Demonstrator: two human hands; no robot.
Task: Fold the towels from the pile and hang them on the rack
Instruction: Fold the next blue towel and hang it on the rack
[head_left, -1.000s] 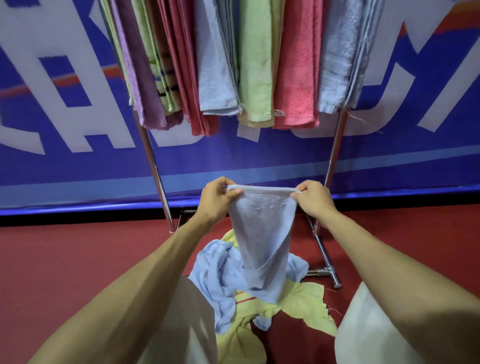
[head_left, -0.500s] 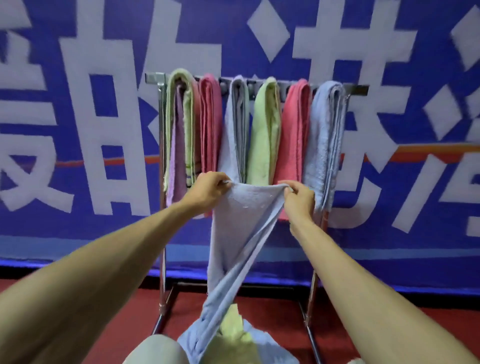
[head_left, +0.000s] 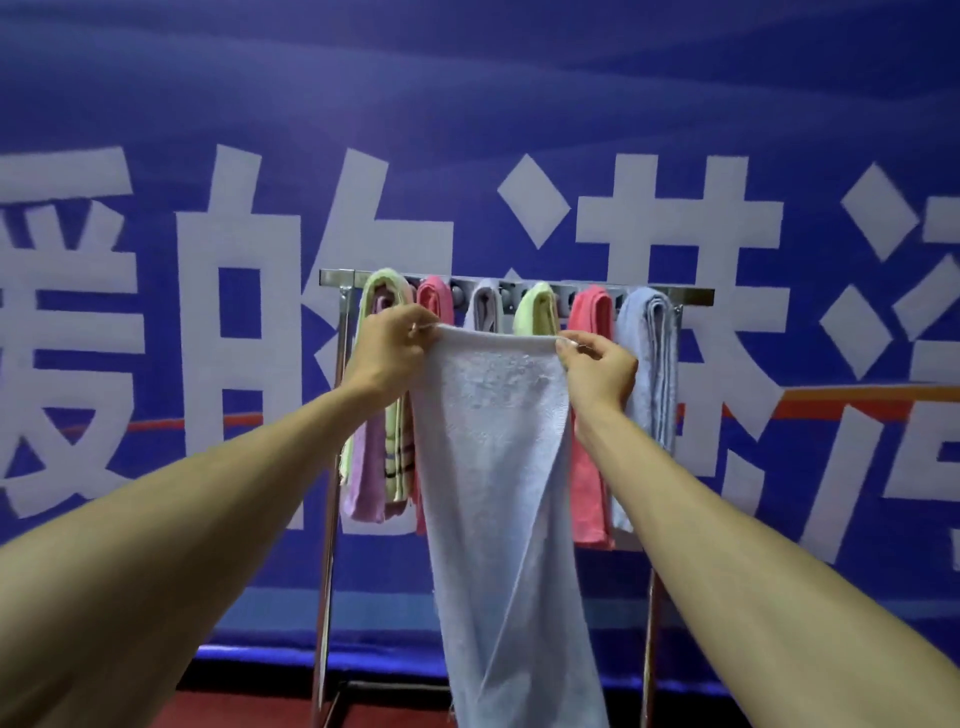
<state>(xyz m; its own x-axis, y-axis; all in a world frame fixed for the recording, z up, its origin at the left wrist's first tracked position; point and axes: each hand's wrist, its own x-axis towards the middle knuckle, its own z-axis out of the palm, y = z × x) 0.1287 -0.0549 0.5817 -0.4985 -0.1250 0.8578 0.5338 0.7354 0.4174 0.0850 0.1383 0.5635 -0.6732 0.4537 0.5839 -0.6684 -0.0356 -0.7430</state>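
Blue towel (head_left: 498, 467): top corners pinched by left hand (head_left: 387, 353) and right hand (head_left: 597, 366), stretched between the fingers, hanging below them. Rack (head_left: 691, 296): behind the fingers, folded towels (head_left: 589, 415) draped over it.

Both of the person's arms are bare along everything that can be seen of them, uncovered from the nearest part to the fingertips. The left forearm (head_left: 208, 493) is long and lean with a smooth surface, and it narrows steadily to a slim wrist where faint tendon lines show. The right forearm (head_left: 737, 525) matches it in build and tapers the same way. The left hand (head_left: 387, 353) shows rounded knuckles and one short, pale nail. The right hand (head_left: 597, 371) shows a broad, smooth back and short, trimmed fingernails that catch the light.
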